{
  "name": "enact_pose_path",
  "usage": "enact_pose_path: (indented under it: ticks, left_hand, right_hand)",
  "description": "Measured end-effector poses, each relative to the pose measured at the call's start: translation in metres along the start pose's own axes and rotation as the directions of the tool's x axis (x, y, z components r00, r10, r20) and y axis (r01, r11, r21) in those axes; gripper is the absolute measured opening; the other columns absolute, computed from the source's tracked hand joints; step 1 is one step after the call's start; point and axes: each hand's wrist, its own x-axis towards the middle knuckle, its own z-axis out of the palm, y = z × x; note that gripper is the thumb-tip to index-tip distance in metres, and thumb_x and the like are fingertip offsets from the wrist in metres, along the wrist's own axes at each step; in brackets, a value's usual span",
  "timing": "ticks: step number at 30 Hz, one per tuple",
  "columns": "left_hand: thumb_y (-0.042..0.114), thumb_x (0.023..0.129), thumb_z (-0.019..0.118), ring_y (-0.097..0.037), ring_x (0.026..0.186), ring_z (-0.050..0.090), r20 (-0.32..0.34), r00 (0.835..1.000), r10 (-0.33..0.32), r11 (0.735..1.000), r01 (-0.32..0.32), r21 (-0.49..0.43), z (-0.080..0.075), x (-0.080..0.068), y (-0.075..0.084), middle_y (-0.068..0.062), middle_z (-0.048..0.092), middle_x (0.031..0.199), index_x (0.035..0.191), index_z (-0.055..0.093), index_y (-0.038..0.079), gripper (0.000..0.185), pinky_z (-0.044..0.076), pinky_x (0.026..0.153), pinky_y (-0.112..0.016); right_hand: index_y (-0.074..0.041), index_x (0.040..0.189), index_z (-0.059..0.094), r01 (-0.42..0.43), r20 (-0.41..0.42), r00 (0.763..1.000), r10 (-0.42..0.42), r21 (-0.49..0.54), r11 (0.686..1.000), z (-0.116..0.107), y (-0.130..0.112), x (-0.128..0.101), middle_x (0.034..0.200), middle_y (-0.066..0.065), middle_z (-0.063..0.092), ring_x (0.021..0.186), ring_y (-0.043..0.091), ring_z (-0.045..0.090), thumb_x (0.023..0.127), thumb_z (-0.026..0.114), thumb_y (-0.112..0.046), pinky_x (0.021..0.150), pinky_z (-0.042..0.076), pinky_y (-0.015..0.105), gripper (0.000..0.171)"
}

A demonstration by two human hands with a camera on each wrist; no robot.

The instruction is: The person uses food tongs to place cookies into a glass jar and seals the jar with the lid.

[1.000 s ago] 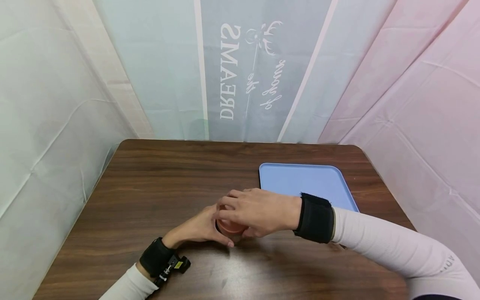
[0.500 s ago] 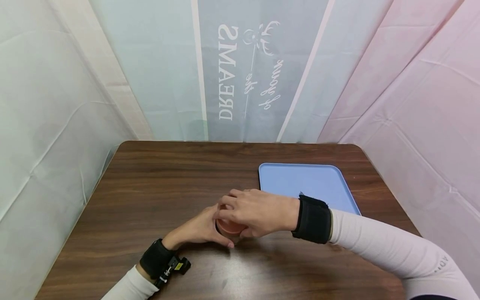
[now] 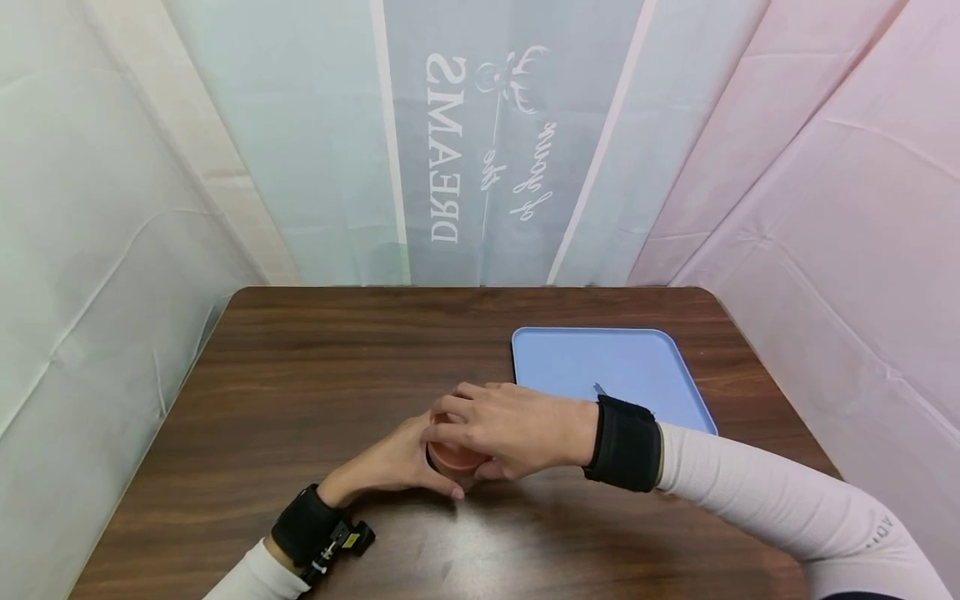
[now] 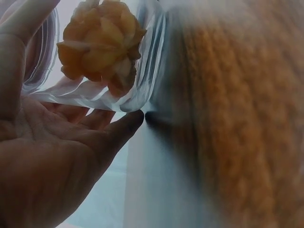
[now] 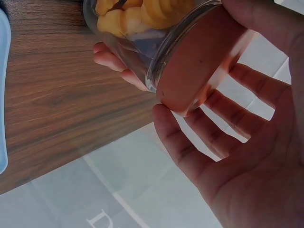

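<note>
A clear jar [image 5: 126, 52] with a terracotta-coloured lid [image 5: 204, 57] stands between both hands near the middle of the table. Yellow-orange, ridged pieces resembling piped cookies [image 4: 102, 42] show through its wall. My left hand [image 3: 393, 458] wraps round the jar's body, thumb on the near side. From above, my right hand [image 3: 517, 425] grips the lid by its rim, fingers curled on the far side and thumb on the near one. In the right wrist view the lid still sits on the jar's mouth. The right hand covers part of the lid in the head view.
A light blue tray [image 3: 592, 350] lies at the back right, partly behind the right forearm. A small grey tip [image 3: 598, 388] shows over it beside the black wristband [image 3: 624, 443]. Pale fabric hangings [image 3: 337, 167] enclose the brown wooden table [image 3: 315, 358].
The head view shifts slightly, so everything sits a little further left. Both hands keep the same hold on the jar and lid.
</note>
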Motion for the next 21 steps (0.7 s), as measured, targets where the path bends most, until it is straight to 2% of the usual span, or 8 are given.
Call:
enact_pose_path:
  ticks: [6, 11, 17, 19, 21]
  left_hand:
    - [0.03, 0.08, 0.096, -0.022, 0.131, 0.059, 0.008, 1.0, -0.011, 1.0, 0.011, 0.004, -0.004, -0.003, -0.001, -0.009, 0.048, 0.156, 0.166, 0.021, 0.008, 0.116, 0.053, 0.105, -0.035]
    - [0.034, 0.079, 0.097, -0.022, 0.135, 0.057, -0.031, 0.998, -0.052, 0.995, 0.054, 0.082, -0.011, -0.012, -0.001, -0.006, 0.05, 0.157, 0.165, 0.026, 0.012, 0.114, 0.051, 0.11, -0.042]
    - [0.037, 0.085, 0.091, -0.036, 0.145, 0.05, -0.134, 0.986, -0.097, 0.975, 0.121, 0.186, -0.025, -0.029, -0.001, -0.015, 0.05, 0.158, 0.159, 0.036, 0.006, 0.097, 0.043, 0.114, -0.06]
    - [0.039, 0.089, 0.087, -0.041, 0.145, 0.048, -0.186, 0.976, -0.114, 0.959, 0.157, 0.235, -0.029, -0.036, 0.0, -0.019, 0.049, 0.158, 0.159, 0.037, 0.004, 0.092, 0.042, 0.113, -0.063]
    - [0.042, 0.092, 0.084, -0.042, 0.145, 0.047, -0.252, 0.957, -0.146, 0.933, 0.218, 0.286, -0.032, -0.044, 0.003, -0.019, 0.048, 0.159, 0.159, 0.039, 0.005, 0.089, 0.043, 0.112, -0.064]
  right_hand:
    - [-0.023, 0.153, 0.052, -0.017, 0.002, 1.0, 0.017, -0.004, 1.0, 0.003, -0.001, 0.003, 0.147, 0.001, 0.055, 0.127, 0.02, 0.056, 0.086, 0.088, -0.043, 0.098, 0.057, 0.035, 0.079]
    - [-0.023, 0.155, 0.051, -0.038, 0.012, 0.999, 0.038, -0.021, 0.999, 0.006, -0.002, 0.004, 0.151, 0.003, 0.053, 0.13, 0.021, 0.056, 0.088, 0.086, -0.046, 0.097, 0.058, 0.036, 0.079]
    - [-0.021, 0.155, 0.051, -0.077, -0.003, 0.997, 0.077, 0.009, 0.997, 0.008, 0.003, -0.005, 0.155, 0.006, 0.051, 0.137, 0.025, 0.054, 0.094, 0.077, -0.053, 0.101, 0.057, 0.041, 0.073]
    - [-0.02, 0.154, 0.052, -0.097, -0.029, 0.995, 0.098, 0.034, 0.995, 0.008, 0.006, -0.012, 0.155, 0.008, 0.052, 0.138, 0.027, 0.053, 0.097, 0.072, -0.056, 0.103, 0.056, 0.045, 0.07]
    - [-0.019, 0.154, 0.052, -0.133, -0.055, 0.989, 0.136, 0.06, 0.989, 0.009, 0.008, -0.021, 0.156, 0.009, 0.051, 0.141, 0.028, 0.052, 0.1, 0.066, -0.059, 0.105, 0.054, 0.049, 0.069]
